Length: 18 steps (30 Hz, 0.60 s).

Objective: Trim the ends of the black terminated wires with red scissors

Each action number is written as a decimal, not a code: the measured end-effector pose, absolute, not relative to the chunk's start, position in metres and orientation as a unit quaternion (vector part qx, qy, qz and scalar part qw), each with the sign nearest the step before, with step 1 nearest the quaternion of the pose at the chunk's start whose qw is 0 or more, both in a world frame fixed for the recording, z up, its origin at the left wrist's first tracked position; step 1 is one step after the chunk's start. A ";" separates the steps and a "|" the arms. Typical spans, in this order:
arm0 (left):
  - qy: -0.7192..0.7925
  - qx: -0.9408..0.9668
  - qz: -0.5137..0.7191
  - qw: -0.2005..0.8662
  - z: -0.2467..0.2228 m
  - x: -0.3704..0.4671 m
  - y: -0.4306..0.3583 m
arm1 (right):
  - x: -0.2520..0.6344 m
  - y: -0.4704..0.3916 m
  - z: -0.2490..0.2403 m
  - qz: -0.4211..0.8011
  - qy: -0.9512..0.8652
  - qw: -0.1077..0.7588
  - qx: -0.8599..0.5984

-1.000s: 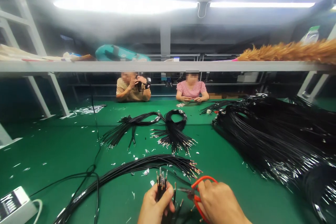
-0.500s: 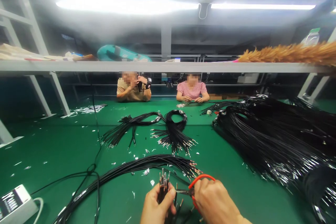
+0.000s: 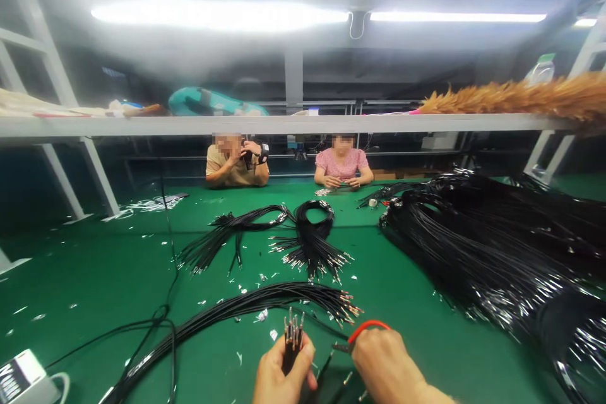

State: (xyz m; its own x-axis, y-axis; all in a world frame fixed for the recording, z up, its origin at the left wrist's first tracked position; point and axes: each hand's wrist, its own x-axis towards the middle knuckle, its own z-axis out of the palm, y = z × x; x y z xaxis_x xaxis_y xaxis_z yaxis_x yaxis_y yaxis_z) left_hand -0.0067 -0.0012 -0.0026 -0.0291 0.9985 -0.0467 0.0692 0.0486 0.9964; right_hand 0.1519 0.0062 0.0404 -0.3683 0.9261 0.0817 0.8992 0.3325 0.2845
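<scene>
Both hands closed: left hand (image 3: 279,374) grips wire bundle (image 3: 292,336); right hand (image 3: 384,367) holds scissors (image 3: 360,332).

My bench is a wide green table (image 3: 95,278), littered with small silvery scraps (image 3: 262,314). In front of me lies a long black wire bundle (image 3: 227,309) with metal-tipped ends fanned to the right. Farther off lie a looped wire bunch (image 3: 312,233) and a straighter one (image 3: 227,233) just beside it. A big heap of black wires (image 3: 497,246) covers the right side. A white box (image 3: 23,375) sits at the near left corner.
</scene>
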 end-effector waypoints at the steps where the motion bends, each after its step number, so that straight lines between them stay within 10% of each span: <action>1: 0.534 0.489 0.474 0.501 -0.003 -0.007 0.000 | 0.158 0.010 0.042 0.131 0.813 0.037 0.566; 5: 0.506 0.460 0.450 0.575 -0.011 -0.007 0.004 | 0.169 0.020 0.046 0.080 0.792 -0.043 0.604; 11: 0.474 0.449 0.410 0.637 -0.012 -0.009 0.005 | 0.143 0.021 0.016 -0.475 0.591 -0.313 0.572; 18: 0.460 0.458 0.397 0.649 -0.011 -0.011 0.006 | 0.129 0.021 0.006 -0.584 0.551 -0.358 0.478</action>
